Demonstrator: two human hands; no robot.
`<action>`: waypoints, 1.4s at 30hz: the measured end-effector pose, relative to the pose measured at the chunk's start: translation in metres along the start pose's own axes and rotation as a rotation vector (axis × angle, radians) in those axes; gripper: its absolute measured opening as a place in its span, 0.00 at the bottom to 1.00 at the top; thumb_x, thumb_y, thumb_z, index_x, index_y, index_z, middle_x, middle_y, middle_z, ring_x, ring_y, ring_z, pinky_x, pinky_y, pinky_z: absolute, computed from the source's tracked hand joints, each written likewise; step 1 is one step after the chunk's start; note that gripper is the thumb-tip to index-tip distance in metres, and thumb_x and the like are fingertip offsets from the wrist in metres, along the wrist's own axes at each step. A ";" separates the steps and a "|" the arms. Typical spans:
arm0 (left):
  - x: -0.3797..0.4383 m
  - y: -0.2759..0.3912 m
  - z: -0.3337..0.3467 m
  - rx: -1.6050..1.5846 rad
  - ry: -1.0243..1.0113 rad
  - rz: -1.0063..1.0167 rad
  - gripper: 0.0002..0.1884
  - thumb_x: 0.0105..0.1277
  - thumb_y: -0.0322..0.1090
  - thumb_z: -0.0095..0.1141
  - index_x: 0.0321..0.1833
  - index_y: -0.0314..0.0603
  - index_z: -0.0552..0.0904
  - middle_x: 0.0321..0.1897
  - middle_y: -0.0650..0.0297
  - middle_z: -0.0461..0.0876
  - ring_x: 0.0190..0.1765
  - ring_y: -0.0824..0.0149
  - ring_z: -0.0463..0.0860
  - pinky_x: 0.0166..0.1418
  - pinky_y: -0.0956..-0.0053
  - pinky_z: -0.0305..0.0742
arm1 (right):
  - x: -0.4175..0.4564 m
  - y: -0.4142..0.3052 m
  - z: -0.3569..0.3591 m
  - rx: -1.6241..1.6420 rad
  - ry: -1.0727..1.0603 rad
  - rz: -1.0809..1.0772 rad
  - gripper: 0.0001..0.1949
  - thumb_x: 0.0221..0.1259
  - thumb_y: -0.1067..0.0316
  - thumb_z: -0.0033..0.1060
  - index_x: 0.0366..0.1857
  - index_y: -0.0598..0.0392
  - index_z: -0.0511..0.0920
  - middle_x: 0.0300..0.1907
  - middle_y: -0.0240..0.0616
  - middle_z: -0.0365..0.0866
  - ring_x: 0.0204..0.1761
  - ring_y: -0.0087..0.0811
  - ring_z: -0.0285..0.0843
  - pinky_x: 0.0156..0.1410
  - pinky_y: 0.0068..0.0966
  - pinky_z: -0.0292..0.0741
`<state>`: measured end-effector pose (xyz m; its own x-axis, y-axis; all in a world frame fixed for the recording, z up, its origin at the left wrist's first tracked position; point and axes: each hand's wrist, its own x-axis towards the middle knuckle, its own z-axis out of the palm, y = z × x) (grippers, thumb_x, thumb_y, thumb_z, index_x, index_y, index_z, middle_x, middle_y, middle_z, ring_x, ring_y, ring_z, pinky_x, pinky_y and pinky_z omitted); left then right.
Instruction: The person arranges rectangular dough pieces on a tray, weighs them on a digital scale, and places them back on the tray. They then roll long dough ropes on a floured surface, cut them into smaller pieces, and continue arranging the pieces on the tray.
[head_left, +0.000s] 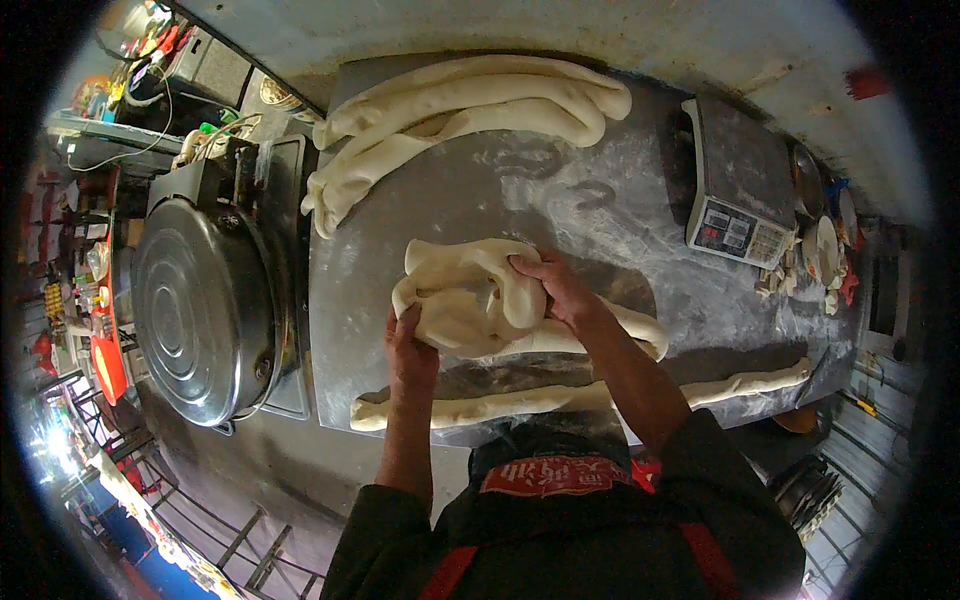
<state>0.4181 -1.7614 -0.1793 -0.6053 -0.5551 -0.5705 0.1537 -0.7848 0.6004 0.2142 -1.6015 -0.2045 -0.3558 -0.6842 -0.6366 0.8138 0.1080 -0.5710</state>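
A thick, folded strip of pale dough (457, 322) lies between my hands over the middle of a metal worktable (360, 292). My left hand (412, 349) grips its left side, thumb on top. On the right side, my right hand (559, 289) holds a bulging fold with the thumb over it. Part of the dough runs off to the right, under my right forearm. Close to the table's near edge lies a long, thin dough rope (517, 405), which both forearms cross. Several thick dough rolls (465, 105) rest side by side at the far edge.
Flour (600, 202) dusts the table's right half. A digital scale (742, 180) stands at the back right, with bowls (821, 247) and scraps (776, 277) beside it. Left of the table is a large round lidded metal pot (199, 311). A wall (525, 26) borders the far side.
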 end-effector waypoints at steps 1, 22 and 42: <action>0.001 0.001 -0.002 0.005 0.035 0.004 0.26 0.74 0.34 0.60 0.73 0.34 0.74 0.64 0.52 0.81 0.65 0.54 0.84 0.71 0.57 0.80 | 0.001 -0.001 -0.002 0.017 -0.017 0.001 0.20 0.72 0.57 0.72 0.59 0.60 0.83 0.47 0.42 0.91 0.44 0.36 0.91 0.49 0.40 0.87; -0.017 -0.093 0.015 1.825 -0.615 0.811 0.46 0.61 0.40 0.77 0.82 0.43 0.68 0.74 0.50 0.74 0.76 0.45 0.72 0.80 0.45 0.64 | -0.150 -0.061 -0.085 0.515 0.256 -0.727 0.23 0.74 0.56 0.71 0.68 0.49 0.77 0.54 0.37 0.87 0.54 0.41 0.84 0.67 0.45 0.81; -0.026 -0.214 0.094 2.259 -0.544 0.667 0.39 0.65 0.30 0.69 0.81 0.45 0.70 0.80 0.51 0.70 0.80 0.45 0.67 0.84 0.44 0.57 | -0.501 -0.030 -0.620 0.404 1.158 -0.682 0.23 0.73 0.63 0.67 0.67 0.61 0.76 0.45 0.43 0.86 0.44 0.36 0.88 0.49 0.29 0.84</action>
<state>0.3278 -1.5537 -0.2404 -0.9683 -0.1214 -0.2184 -0.1670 0.9646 0.2040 0.0834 -0.8142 -0.1900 -0.7403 0.4794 -0.4714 0.3332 -0.3473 -0.8765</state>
